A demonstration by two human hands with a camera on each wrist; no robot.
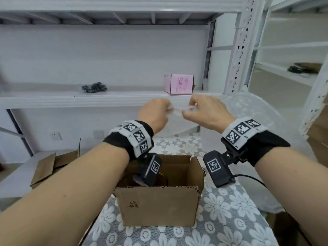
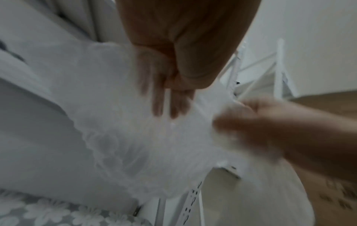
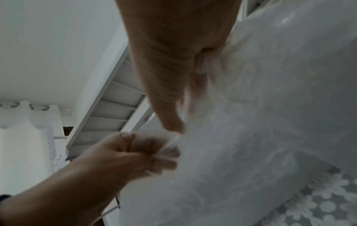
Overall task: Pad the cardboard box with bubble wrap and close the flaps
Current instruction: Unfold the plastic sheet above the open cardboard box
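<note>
- Our bubble wrap (image 1: 248, 110) sheet hangs raised above the table, beyond the open cardboard box (image 1: 159, 205).
- Our left hand (image 1: 154, 114) and right hand (image 1: 205, 112) each pinch its top edge, fingers curled.

We see a pink carton (image 1: 178, 83) centre frame on the white shelf (image 1: 53, 99) | black bundle (image 1: 94, 87) left of it | flat cardboard (image 1: 53, 165) lower left | floral tablecloth (image 1: 221, 210) at bottom
</note>
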